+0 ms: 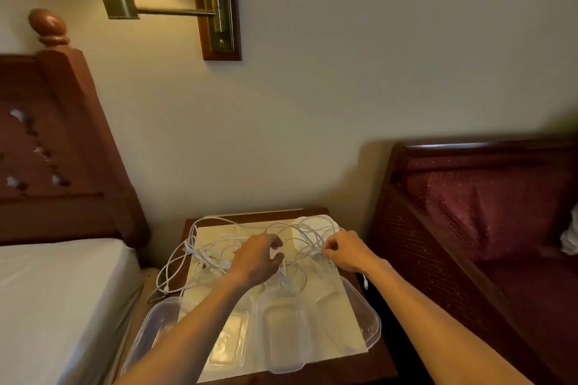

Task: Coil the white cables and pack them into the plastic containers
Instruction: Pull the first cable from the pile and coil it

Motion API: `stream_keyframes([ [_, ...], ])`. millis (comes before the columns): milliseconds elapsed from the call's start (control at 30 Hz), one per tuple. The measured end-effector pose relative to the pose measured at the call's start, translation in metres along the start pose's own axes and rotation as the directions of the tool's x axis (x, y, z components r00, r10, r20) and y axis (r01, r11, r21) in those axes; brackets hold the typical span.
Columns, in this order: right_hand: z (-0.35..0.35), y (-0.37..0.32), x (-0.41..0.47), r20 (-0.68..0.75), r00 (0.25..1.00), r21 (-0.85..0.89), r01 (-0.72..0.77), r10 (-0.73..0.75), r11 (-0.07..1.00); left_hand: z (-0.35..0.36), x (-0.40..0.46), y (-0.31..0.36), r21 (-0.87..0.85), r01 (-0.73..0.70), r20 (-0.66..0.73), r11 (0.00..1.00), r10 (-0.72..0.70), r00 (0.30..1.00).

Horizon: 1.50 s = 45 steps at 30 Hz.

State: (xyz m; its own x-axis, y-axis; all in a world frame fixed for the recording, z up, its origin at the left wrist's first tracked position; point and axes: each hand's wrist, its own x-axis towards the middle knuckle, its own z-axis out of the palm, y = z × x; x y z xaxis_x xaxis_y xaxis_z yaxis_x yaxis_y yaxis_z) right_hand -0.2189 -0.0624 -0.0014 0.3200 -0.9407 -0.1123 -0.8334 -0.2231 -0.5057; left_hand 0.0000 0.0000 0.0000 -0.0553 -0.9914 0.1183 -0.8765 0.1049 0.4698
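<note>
Both hands work at the tangled white cables (250,237) spread along the surface's far edge: the left hand (256,259) curled among strands, the right hand (344,251) pinching some. Plastic containers (366,322) wait near the front edge.

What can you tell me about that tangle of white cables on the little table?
The thin white cables lie uncoiled in a loose tangle across a pale sheet on the dark wooden bedside table. Several loops hang over its left edge. The left hand and right hand both pinch strands.
</note>
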Motion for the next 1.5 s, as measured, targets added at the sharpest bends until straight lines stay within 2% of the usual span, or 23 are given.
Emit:
stream_keyframes([
  [100, 0.006, 0.008, 0.008, -0.129, 0.991, 0.043, -0.043, 0.048, 0.998, 0.012, 0.009, 0.002, -0.043, 0.049, -0.136, 0.998, -0.055, 0.989],
  [233, 0.009, 0.012, 0.027, -0.211, 0.977, 0.071, -0.004, 0.018, 0.998, 0.020, 0.030, 0.006, -0.117, 0.030, -0.220, 0.993, -0.056, 0.974],
  [300, 0.011, 0.016, 0.037, -0.165, 0.986, 0.095, -0.004, 0.020, 0.995, 0.024, 0.041, 0.003, -0.123, 0.012, -0.187, 0.992, -0.035, 0.982],
  [400, 0.017, 0.021, 0.049, -0.008, 1.000, 0.153, -0.004, 0.006, 0.988, 0.032, 0.056, -0.004, -0.092, 0.032, -0.022, 0.995, -0.034, 0.999],
  [500, 0.021, 0.026, 0.058, -0.066, 0.998, 0.169, 0.035, -0.024, 0.985, 0.041, 0.070, -0.014, -0.059, 0.042, 0.082, 0.997, -0.037, 0.996],
  [567, 0.021, 0.027, 0.063, -0.147, 0.989, 0.191, 0.049, -0.021, 0.980, 0.043, 0.079, -0.020, -0.079, 0.034, 0.036, 0.996, -0.031, 0.999],
  [667, 0.018, 0.027, 0.064, -0.214, 0.977, 0.266, 0.056, 0.002, 0.962, 0.036, 0.091, -0.026, -0.143, -0.004, -0.106, 0.990, -0.011, 0.994],
  [900, 0.023, 0.025, 0.065, -0.182, 0.983, 0.190, 0.025, 0.011, 0.981, 0.014, 0.099, -0.028, -0.221, -0.123, -0.249, 0.968, 0.066, 0.966],
  [1067, 0.015, 0.023, 0.068, -0.283, 0.957, 0.174, -0.018, 0.068, 0.985, 0.005, 0.088, -0.035, -0.229, -0.134, -0.227, 0.964, 0.081, 0.971],
  [1167, 0.015, 0.022, 0.074, -0.213, 0.974, 0.077, -0.055, 0.070, 0.996, 0.008, 0.081, -0.036, -0.227, -0.144, -0.194, 0.963, 0.100, 0.976],
  [1300, 0.018, 0.022, 0.084, -0.094, 0.984, 0.014, -0.151, 0.151, 0.988, 0.015, 0.074, -0.035, -0.270, -0.132, -0.180, 0.954, 0.084, 0.980],
  [1400, 0.014, 0.021, 0.095, -0.113, 0.980, 0.007, -0.162, 0.162, 0.987, 0.020, 0.072, -0.035, -0.279, -0.134, -0.178, 0.951, 0.085, 0.980],
  [1500, 0.007, 0.019, 0.104, -0.146, 0.975, 0.069, -0.161, 0.170, 0.984, 0.024, 0.070, -0.037, -0.283, -0.135, -0.164, 0.950, 0.090, 0.982],
])
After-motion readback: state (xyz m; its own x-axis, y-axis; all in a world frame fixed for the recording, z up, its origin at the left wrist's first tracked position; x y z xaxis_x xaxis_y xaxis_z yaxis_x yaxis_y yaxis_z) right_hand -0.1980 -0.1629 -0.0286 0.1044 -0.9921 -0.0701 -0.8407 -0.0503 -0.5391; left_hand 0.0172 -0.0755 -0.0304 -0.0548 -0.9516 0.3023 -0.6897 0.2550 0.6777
